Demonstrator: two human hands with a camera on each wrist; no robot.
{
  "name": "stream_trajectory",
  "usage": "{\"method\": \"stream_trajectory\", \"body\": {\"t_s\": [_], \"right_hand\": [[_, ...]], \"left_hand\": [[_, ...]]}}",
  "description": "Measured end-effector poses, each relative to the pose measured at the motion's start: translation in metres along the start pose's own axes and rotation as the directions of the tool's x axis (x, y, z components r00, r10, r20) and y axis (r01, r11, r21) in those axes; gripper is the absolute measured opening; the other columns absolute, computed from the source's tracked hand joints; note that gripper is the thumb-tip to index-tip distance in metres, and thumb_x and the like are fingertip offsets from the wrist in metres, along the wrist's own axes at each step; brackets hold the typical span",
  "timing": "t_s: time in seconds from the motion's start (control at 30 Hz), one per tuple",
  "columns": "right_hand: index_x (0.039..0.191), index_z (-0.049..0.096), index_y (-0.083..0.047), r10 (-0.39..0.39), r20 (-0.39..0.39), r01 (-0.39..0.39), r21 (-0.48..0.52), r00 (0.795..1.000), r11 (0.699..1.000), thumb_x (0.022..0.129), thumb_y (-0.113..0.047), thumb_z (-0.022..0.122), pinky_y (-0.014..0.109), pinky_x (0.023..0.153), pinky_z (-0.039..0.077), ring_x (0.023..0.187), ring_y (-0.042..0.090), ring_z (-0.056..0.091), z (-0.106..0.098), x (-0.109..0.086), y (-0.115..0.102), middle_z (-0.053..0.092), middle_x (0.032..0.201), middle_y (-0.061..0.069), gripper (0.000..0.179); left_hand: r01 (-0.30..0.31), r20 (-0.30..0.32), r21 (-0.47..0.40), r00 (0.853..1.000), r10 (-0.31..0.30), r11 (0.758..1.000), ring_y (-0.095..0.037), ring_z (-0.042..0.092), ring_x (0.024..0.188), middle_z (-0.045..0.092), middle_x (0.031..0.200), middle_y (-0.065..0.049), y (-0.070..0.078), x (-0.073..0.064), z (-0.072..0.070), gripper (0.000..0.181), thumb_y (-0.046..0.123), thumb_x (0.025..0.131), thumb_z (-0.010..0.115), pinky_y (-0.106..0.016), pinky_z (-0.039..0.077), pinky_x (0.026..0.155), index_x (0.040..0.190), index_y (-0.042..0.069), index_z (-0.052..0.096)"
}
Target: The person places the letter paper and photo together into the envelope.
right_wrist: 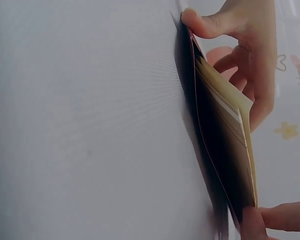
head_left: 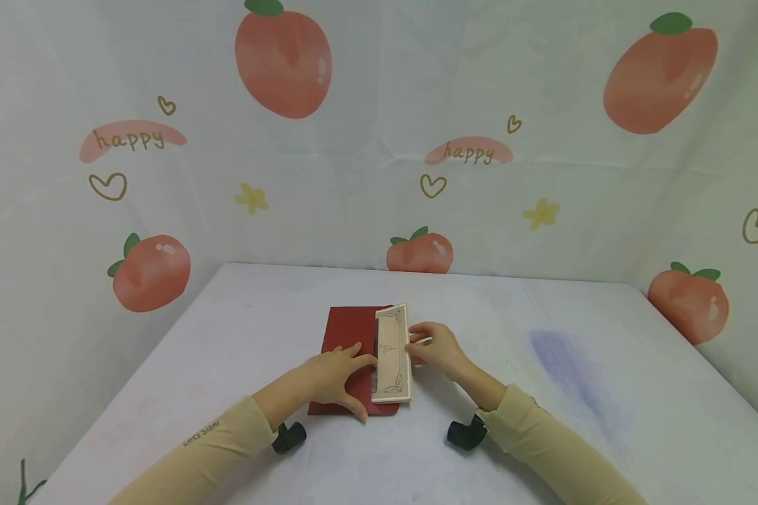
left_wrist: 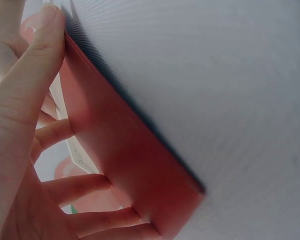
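A red paper envelope or sleeve (head_left: 347, 326) lies on the table, with a cream card (head_left: 391, 351) bearing a dark ornamental border sticking out of its right side. My left hand (head_left: 335, 375) rests on the red envelope, fingers spread and thumb by its near edge. In the left wrist view, those fingertips touch the red surface (left_wrist: 115, 145). My right hand (head_left: 439, 351) pinches the card's right edge between thumb and finger. From the right wrist view, the card (right_wrist: 225, 105) stands tilted up from the envelope's lower layer, with several layered edges showing. Its inner end is hidden inside the envelope.
The white table (head_left: 259, 301) carries a purple smudge (head_left: 568, 372) on the right. A white curtain (head_left: 354, 196) printed with fruit, hearts and flowers rises behind it. Black wrist devices sit below the left forearm (head_left: 288, 438) and the right forearm (head_left: 467, 433).
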State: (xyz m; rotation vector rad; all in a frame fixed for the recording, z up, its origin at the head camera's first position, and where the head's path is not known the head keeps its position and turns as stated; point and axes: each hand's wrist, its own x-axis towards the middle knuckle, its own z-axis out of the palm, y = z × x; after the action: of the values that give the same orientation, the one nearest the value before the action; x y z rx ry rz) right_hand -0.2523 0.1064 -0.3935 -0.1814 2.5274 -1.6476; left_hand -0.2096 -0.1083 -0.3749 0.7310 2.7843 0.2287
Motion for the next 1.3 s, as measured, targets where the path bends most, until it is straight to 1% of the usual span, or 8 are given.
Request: {"method": "stream_trajectory", "body": {"t_s": [0.23, 0.67, 0.97, 1.2, 1.3], "right_hand": [[0.116, 0.056, 0.011, -0.008, -0.001, 0.008, -0.014, 1.000, 1.000, 0.081, 0.003, 0.064, 0.028, 0.063, 0.058, 0.076, 0.014, 0.066, 0.002, -0.002, -0.001, 0.063, 0.098, 0.021, 0.037], [0.116, 0.057, 0.012, -0.012, 0.012, 0.012, -0.002, 1.000, 1.000, 0.081, 0.003, 0.064, 0.028, 0.064, 0.058, 0.074, 0.013, 0.066, 0.007, 0.002, -0.002, 0.065, 0.095, 0.020, 0.037], [0.117, 0.058, 0.011, -0.019, 0.024, 0.020, -0.037, 1.000, 0.999, 0.082, 0.002, 0.065, 0.027, 0.063, 0.058, 0.073, 0.013, 0.066, 0.008, 0.001, -0.005, 0.065, 0.097, 0.020, 0.037], [0.116, 0.058, 0.012, -0.033, 0.015, 0.034, -0.052, 0.999, 0.998, 0.081, 0.003, 0.066, 0.027, 0.063, 0.058, 0.073, 0.015, 0.067, 0.010, 0.001, -0.006, 0.066, 0.094, 0.019, 0.037], [0.115, 0.059, 0.011, -0.027, 0.011, 0.028, -0.061, 1.000, 0.998, 0.080, 0.002, 0.067, 0.027, 0.063, 0.058, 0.073, 0.014, 0.067, 0.012, 0.001, -0.005, 0.066, 0.093, 0.018, 0.037]], "left_hand": [[-0.004, 0.000, -0.001, 1.000, 0.004, 1.000, -0.050, 0.040, 0.128, 0.038, 0.147, -0.016, 0.000, 0.000, 0.000, 0.087, 0.062, 0.061, 0.076, -0.058, 0.042, 0.099, 0.133, 0.026, 0.045], [-0.008, 0.002, 0.000, 1.000, 0.008, 1.000, -0.050, 0.041, 0.128, 0.037, 0.147, -0.017, 0.000, 0.000, -0.001, 0.086, 0.061, 0.061, 0.076, -0.057, 0.041, 0.100, 0.133, 0.025, 0.045], [-0.006, 0.000, 0.007, 1.000, 0.006, 1.000, -0.051, 0.040, 0.128, 0.038, 0.147, -0.018, -0.001, 0.000, -0.001, 0.086, 0.062, 0.061, 0.076, -0.057, 0.041, 0.100, 0.133, 0.025, 0.045], [-0.007, 0.001, 0.006, 1.000, 0.007, 1.000, -0.050, 0.041, 0.128, 0.038, 0.147, -0.018, -0.001, 0.001, -0.001, 0.086, 0.062, 0.061, 0.076, -0.057, 0.041, 0.100, 0.133, 0.025, 0.045], [-0.005, 0.002, 0.008, 1.000, 0.005, 1.000, -0.050, 0.041, 0.128, 0.038, 0.147, -0.017, -0.001, 0.001, 0.000, 0.087, 0.062, 0.062, 0.076, -0.057, 0.041, 0.099, 0.134, 0.025, 0.045]]}}
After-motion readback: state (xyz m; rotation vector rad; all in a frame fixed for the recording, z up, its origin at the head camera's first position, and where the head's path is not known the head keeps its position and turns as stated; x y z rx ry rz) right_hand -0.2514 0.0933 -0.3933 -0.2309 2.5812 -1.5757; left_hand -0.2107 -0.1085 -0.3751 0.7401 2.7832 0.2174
